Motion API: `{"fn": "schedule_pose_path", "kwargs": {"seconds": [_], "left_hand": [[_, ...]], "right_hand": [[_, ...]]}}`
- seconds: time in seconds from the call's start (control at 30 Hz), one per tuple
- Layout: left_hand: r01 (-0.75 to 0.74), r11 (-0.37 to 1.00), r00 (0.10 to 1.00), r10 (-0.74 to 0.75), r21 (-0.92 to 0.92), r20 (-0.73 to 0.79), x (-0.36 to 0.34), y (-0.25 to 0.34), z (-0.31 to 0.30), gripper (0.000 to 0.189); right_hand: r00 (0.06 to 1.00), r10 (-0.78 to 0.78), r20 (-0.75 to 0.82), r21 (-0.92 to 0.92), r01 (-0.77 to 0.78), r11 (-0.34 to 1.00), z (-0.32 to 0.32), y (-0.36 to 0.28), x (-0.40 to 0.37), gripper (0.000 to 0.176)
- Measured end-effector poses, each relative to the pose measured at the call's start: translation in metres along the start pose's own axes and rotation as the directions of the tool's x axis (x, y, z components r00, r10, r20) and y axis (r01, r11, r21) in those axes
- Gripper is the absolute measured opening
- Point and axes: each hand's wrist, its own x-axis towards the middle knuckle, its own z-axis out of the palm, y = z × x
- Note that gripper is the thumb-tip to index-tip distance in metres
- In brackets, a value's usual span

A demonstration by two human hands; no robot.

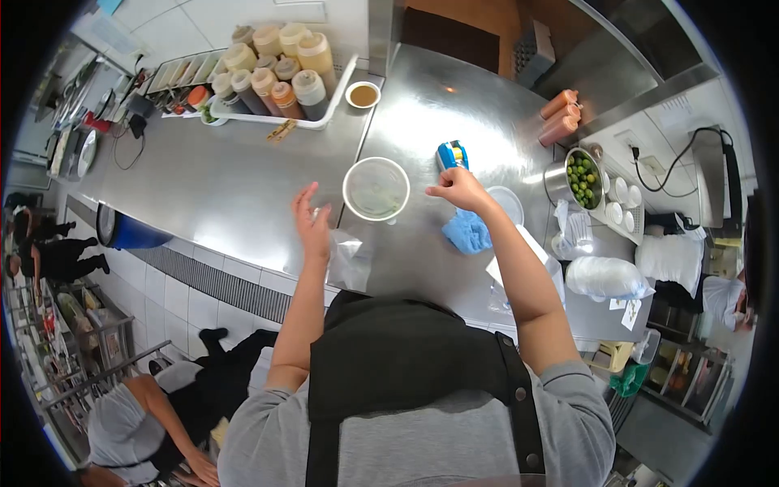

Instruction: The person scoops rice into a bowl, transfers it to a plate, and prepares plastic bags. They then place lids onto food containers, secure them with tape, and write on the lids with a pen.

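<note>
A round translucent plastic tub (376, 188) with a pale rim stands on the steel counter between my hands. My left hand (312, 226) is held open to the left of it, fingers apart and nothing in them. A clear plastic bag (350, 261) lies beside that wrist. To the right of the tub is my right hand (461, 190), its fingers curled together with thumb and forefinger toward the tub; what they hold, if anything, I cannot make out. Just beyond its knuckles sits a blue label gun (452, 155). A crumpled blue cloth (468, 232) lies below the right wrist.
Squeeze bottles (280, 81) fill a white tray at the back left, beside a small bowl of brown sauce (363, 95). Rightward are a pot of green limes (583, 178), orange bottles (560, 118) and a wrapped white bundle (607, 277). A co-worker (154, 406) is at lower left.
</note>
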Motion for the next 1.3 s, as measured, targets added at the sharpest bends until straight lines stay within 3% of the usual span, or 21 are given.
{"fn": "schedule_pose_path", "kwargs": {"seconds": [0.03,0.13,0.23,0.33,0.43,0.53,0.57,0.6,0.67,0.7,0.73,0.77,0.83,0.9,0.97,1.03,1.07,1.1,1.2,1.27,1.3], "left_hand": [[0.065,0.993,0.998,-0.064,-0.096,0.005,0.004,-0.011,0.003,0.043],[0.112,0.993,0.992,-0.113,0.027,0.054,0.013,-0.067,0.014,0.035],[0.299,0.941,0.951,-0.281,-0.158,0.127,0.001,-0.067,0.041,0.034],[0.419,0.836,0.903,-0.346,-0.354,0.253,-0.001,-0.071,0.045,0.035],[0.081,0.985,0.977,-0.109,0.153,0.184,0.014,-0.105,0.046,0.038],[-0.170,0.696,0.952,-0.066,0.697,0.299,0.024,-0.054,0.034,0.040],[-0.173,0.754,0.963,-0.006,0.634,0.271,0.026,-0.058,0.034,0.038],[-0.180,0.805,0.970,0.051,0.566,0.237,0.029,-0.063,0.034,0.037],[-0.163,0.905,0.983,0.113,0.393,0.148,0.031,-0.064,0.038,0.036],[-0.137,0.948,0.989,0.112,0.287,0.101,0.023,-0.057,0.043,0.036],[-0.115,0.978,0.992,0.106,0.174,0.063,0.016,-0.052,0.046,0.036],[0.047,0.990,0.996,-0.056,0.132,0.065,0.009,-0.061,0.048,0.035],[0.352,0.934,0.925,-0.358,0.067,0.129,-0.002,-0.089,0.060,0.034],[0.240,0.966,0.970,-0.242,-0.100,-0.008,-0.009,-0.067,0.077,0.030],[0.228,0.966,0.964,-0.207,-0.122,0.165,-0.006,-0.029,0.071,0.030],[0.368,0.915,0.919,-0.331,-0.167,0.213,0.010,-0.041,0.061,0.028],[0.338,0.937,0.907,-0.298,-0.094,0.297,0.017,-0.040,0.052,0.028],[0.294,0.955,0.890,-0.263,-0.026,0.372,0.024,-0.038,0.047,0.029],[0.332,0.937,0.856,-0.249,-0.112,0.454,0.035,-0.032,0.048,0.029],[0.489,0.868,0.723,-0.350,-0.085,0.595,0.043,-0.021,0.045,0.029],[0.564,0.824,0.645,-0.396,-0.056,0.654,0.044,-0.016,0.046,0.029]], "right_hand": [[1.000,0.004,0.019,-0.062,-0.003,0.998,0.005,0.007,0.009,0.044],[0.994,0.017,0.106,-0.220,0.007,0.975,0.026,0.013,0.032,0.038],[0.945,0.067,0.320,-0.244,0.014,0.970,0.044,0.016,0.063,0.033],[0.895,0.116,0.432,-0.247,-0.006,0.969,0.045,0.012,0.081,0.029],[0.914,0.087,0.396,-0.363,0.068,0.929,0.049,0.016,0.088,0.023],[0.975,0.054,0.213,-0.378,0.031,0.925,0.058,0.026,0.082,0.019],[0.991,0.041,0.125,-0.364,0.007,0.931,0.063,0.029,0.078,0.018],[0.995,-0.031,-0.090,-0.202,0.013,0.979,0.073,0.036,0.073,0.019],[0.851,-0.067,-0.521,0.099,0.138,0.985,0.091,0.046,0.059,0.019],[0.814,0.097,-0.573,0.363,0.146,0.920,0.100,0.043,0.049,0.023],[0.798,0.113,-0.592,0.461,0.221,0.859,0.106,0.027,0.032,0.027],[0.776,0.135,-0.616,0.547,0.298,0.782,0.113,0.008,0.015,0.031],[0.893,0.085,-0.441,0.687,0.275,0.673,0.155,0.004,0.015,0.037],[0.871,0.095,-0.482,0.696,0.315,0.646,0.181,0.000,0.018,0.054],[0.900,0.282,-0.331,0.855,0.160,0.493,0.170,-0.007,0.012,0.049],[0.859,0.321,-0.398,0.855,0.220,0.470,0.165,-0.004,0.013,0.047],[0.842,0.334,-0.423,0.853,0.245,0.461,0.161,0.000,0.011,0.046],[0.880,0.330,-0.342,0.906,0.216,0.363,0.152,0.003,0.005,0.047],[0.964,0.231,-0.129,0.989,0.109,0.099,0.128,0.011,-0.013,0.047],[0.989,0.148,-0.029,0.999,0.033,-0.023,0.116,0.023,-0.025,0.044],[0.993,0.117,-0.005,0.998,-0.002,0.057,0.107,0.031,-0.032,0.047]]}}
